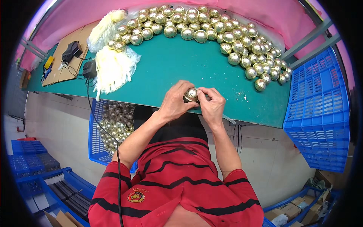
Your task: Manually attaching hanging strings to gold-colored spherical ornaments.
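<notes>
Near the front edge of the green tabletop [181, 56], my left hand [174, 100] is wrapped round a shiny gold ball [191, 94] with dark markings. Close against the ball's right side, my right hand [212, 106] has its thumb and forefinger pinched together. Whatever is between those fingertips is too small to make out. Many similar gold balls [200, 36] lie in a curved heap along the back and right of the table. Left of my hands, a bundle of pale yellow strips [113, 70] lies partly in clear plastic.
Another bundle of strips [109, 24] lies behind the first. A black adapter [90, 69] with a cable sits beside cardboard [62, 62]. Below the table's left part, a blue crate [94, 151] holds metallic balls. A blue crate [317, 102] stands at the right end.
</notes>
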`<act>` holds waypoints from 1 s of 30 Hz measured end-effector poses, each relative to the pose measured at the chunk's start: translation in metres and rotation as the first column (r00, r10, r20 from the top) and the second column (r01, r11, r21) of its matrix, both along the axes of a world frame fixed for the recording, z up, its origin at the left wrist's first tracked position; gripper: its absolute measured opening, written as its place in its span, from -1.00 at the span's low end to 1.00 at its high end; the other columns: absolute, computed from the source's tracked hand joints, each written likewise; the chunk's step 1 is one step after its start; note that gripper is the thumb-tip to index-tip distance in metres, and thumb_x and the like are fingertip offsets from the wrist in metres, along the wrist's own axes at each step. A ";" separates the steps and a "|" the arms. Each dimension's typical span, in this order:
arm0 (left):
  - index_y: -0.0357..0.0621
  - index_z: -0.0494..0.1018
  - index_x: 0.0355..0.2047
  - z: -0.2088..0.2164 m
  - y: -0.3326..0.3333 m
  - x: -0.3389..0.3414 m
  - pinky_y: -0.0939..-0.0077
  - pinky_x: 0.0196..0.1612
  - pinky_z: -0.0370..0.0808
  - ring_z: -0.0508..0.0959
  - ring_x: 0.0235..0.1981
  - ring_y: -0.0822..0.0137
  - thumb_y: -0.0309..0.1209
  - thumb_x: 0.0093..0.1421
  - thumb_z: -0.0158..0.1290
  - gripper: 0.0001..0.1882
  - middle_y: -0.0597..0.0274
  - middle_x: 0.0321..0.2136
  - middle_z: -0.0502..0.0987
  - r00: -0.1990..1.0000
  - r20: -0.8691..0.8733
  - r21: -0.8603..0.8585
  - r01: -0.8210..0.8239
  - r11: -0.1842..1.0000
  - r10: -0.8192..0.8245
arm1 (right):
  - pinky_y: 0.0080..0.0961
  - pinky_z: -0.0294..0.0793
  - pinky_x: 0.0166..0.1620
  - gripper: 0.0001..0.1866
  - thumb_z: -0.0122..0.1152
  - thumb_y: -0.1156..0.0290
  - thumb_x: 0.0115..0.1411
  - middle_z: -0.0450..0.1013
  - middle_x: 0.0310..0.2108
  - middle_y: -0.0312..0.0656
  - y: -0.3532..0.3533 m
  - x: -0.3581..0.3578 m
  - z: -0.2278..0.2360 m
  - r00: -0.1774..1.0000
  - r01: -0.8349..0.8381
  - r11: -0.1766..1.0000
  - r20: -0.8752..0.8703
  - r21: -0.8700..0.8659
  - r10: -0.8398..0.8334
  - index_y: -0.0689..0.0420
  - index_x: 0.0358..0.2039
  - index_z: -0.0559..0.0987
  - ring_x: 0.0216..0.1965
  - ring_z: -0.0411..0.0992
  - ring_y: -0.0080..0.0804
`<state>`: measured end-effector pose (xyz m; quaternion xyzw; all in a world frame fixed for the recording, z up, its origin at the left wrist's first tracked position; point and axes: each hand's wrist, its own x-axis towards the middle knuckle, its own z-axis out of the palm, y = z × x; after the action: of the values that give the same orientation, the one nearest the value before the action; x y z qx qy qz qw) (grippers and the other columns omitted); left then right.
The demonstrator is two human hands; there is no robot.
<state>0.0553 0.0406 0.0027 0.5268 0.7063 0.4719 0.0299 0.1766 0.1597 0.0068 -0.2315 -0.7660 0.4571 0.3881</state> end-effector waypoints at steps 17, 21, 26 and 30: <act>-0.22 0.71 -0.17 -0.016 -0.008 0.004 0.54 -0.13 0.56 0.60 -0.19 0.45 -0.50 0.27 0.27 -0.85 0.16 -0.09 0.63 0.746 0.656 0.229 -0.050 0.972 -0.116 | -0.52 0.56 -0.34 -0.83 0.39 0.49 0.20 0.64 -0.40 -0.06 -0.001 0.006 0.017 0.975 -0.190 0.980 0.102 -0.055 0.195 0.21 -0.20 0.77 -0.39 0.62 -0.40; -0.30 0.69 -0.26 -0.016 -0.008 0.005 0.54 -0.08 0.55 0.61 -0.20 0.45 -0.52 0.28 0.26 -0.91 0.14 -0.19 0.65 0.815 0.578 0.258 -0.136 0.957 -0.040 | -0.54 0.57 -0.35 -0.81 0.39 0.48 0.22 0.66 -0.39 -0.09 -0.005 0.003 0.017 0.974 -0.206 0.975 0.083 -0.081 0.212 0.23 -0.16 0.75 -0.40 0.62 -0.44; -0.32 0.65 -0.24 -0.006 -0.010 -0.009 0.54 -0.10 0.54 0.61 -0.23 0.45 -0.48 0.34 0.21 -0.87 0.16 -0.24 0.68 0.731 0.679 0.275 -0.164 0.947 -0.071 | -0.54 0.59 -0.35 -0.73 0.36 0.49 0.27 0.68 -0.33 -0.08 -0.007 0.012 0.024 0.948 -0.292 0.832 -0.027 -0.472 0.317 0.32 -0.05 0.69 -0.40 0.59 -0.52; -0.29 0.59 -0.17 0.017 -0.012 -0.021 0.53 -0.10 0.53 0.60 -0.24 0.45 -0.40 0.39 0.18 -0.83 0.08 -0.22 0.71 0.644 0.740 0.360 -0.136 0.923 -0.194 | -0.53 0.62 -0.30 -0.75 0.31 0.53 0.28 0.67 -0.30 0.00 0.013 0.031 0.010 0.916 -0.363 0.621 -0.143 -0.695 0.375 0.36 -0.06 0.66 -0.41 0.59 -0.48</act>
<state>0.0339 0.0284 0.0197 0.2849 0.5115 0.7776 0.2292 0.2078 0.1724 0.0168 -0.2042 -0.5648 0.7832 0.1606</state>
